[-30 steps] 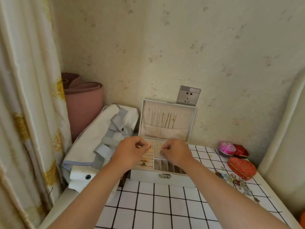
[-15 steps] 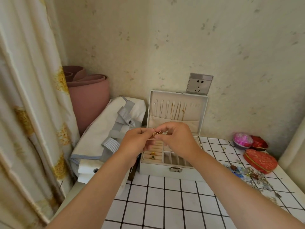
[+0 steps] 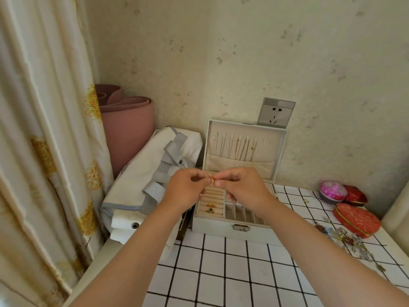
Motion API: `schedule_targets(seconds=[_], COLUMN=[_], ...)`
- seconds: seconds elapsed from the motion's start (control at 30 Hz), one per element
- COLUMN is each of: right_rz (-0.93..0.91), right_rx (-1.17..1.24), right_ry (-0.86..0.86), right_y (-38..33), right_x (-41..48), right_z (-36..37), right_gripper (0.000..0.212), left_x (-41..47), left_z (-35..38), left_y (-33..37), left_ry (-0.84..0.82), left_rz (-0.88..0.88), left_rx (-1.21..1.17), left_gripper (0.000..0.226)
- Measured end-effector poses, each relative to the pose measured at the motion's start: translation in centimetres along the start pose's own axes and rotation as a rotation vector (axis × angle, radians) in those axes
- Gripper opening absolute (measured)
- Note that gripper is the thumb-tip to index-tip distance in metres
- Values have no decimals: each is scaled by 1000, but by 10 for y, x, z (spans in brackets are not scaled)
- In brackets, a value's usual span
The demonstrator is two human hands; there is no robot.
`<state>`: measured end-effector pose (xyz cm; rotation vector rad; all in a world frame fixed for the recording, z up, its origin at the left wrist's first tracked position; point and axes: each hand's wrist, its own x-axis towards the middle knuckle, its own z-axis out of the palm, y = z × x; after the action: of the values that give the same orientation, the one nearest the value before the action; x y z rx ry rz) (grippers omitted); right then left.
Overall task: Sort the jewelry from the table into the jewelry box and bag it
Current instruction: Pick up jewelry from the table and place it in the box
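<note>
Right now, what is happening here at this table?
A person pinches a small gold piece between the left hand and the right hand, above the open jewelry box. Two rings sit in its slots. On the table at the right lies a jewelry pile; the bag lies left of the box.

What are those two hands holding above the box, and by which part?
A small gold jewelry piece, pinched from either side by the fingertips of the left hand and the right hand.

A pale wall (image 3: 221, 52) with a faint leaf pattern bears a grey socket (image 3: 276, 113) above a table (image 3: 221, 273) topped in white squares with dark lines, while a cream, gold-flowered curtain (image 3: 44, 129) hangs at left beside a rolled pink mat (image 3: 128, 129) in the corner.
</note>
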<state>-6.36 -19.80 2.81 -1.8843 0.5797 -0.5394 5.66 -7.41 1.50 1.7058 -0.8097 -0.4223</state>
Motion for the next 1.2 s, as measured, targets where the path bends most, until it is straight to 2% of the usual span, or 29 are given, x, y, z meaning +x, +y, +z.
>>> schedule_targets(seconds=[0.1,0.2,0.3,0.4,0.6,0.73,1.07,1.2], right_rz=[-71,-123,-108,-137,-180,-215,-232,-192], right_rx=[-203,-401,-588,-723,-810,-809,-868,-777], right_ry=[70,89,47,63,58,40,-55,43], right_y=[10,20,30,36,34,37,33,29], right_x=[2,3,5,4,0,1,8,9], right_z=[7,15,23,27,26,21,17,-6], right_gripper=[11,9,15,19,12,12,18,25], left_x=[2,6,7,7,7,7,4,1], left_z=[2,4,1,1,5,4,4,4], left_y=[-9,-18,-20,-23,-36,-38,-39,-40], left_ry=[-5,35,47,-43,-253,-260,-257,-225], left_rz=[66,161,235,312,341,352,349,398], left_rx=[258,472,572,631,762,763,768,736], left_gripper=[4,22,34,38,27,21,25,37])
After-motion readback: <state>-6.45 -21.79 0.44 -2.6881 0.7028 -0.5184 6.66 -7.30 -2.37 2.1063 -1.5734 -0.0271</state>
